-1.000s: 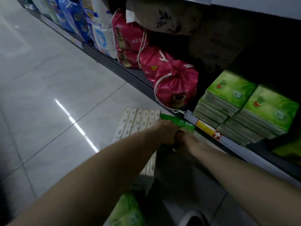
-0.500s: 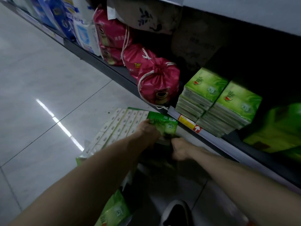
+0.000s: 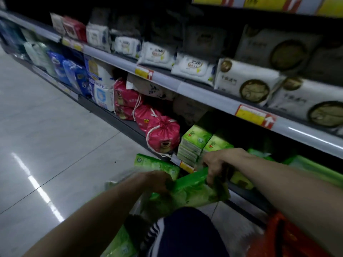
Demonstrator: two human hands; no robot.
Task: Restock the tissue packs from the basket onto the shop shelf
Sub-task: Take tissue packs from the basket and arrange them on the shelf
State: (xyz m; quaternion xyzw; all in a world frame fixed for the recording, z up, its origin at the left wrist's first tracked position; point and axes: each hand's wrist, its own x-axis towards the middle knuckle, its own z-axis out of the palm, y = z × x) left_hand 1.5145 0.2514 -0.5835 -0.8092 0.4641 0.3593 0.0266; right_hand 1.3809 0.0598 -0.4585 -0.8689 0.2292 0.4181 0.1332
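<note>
The left hand and the right hand both grip one green tissue pack, each with its fingers curled on one end. Just beyond the right hand, two stacks of green packs stand on the bottom shelf. Under the right forearm is the orange basket; its content is too blurred to tell. Another green pack lies just beyond the left hand.
</note>
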